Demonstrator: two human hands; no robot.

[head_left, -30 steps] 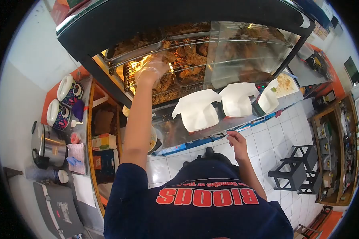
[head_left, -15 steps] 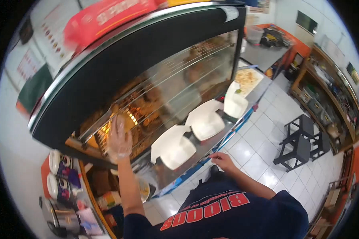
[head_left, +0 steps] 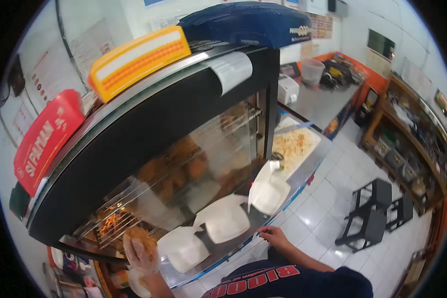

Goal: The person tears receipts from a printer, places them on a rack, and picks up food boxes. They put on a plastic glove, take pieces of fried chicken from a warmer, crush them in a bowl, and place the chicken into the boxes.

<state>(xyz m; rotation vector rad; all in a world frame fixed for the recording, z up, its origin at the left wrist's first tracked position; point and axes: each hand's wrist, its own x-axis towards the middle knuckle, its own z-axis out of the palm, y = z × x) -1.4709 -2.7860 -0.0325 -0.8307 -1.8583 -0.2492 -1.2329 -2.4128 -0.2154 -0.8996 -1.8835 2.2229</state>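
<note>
Holding fried chicken piece (head_left: 135, 236) at lower left, before warmer rack (head_left: 107, 224) | left hand (head_left: 143, 258) gloved, fingers wrapped round it | right hand (head_left: 275, 235) empty, fingers loose at table (head_left: 297, 183) edge | advice: grip firmly, keep it level over nearest white box (head_left: 183, 250).

The dark shirt (head_left: 303, 280) reads "BLOODS" in red, and the red box (head_left: 44, 141) shows letters beginning "SIPA".
</note>
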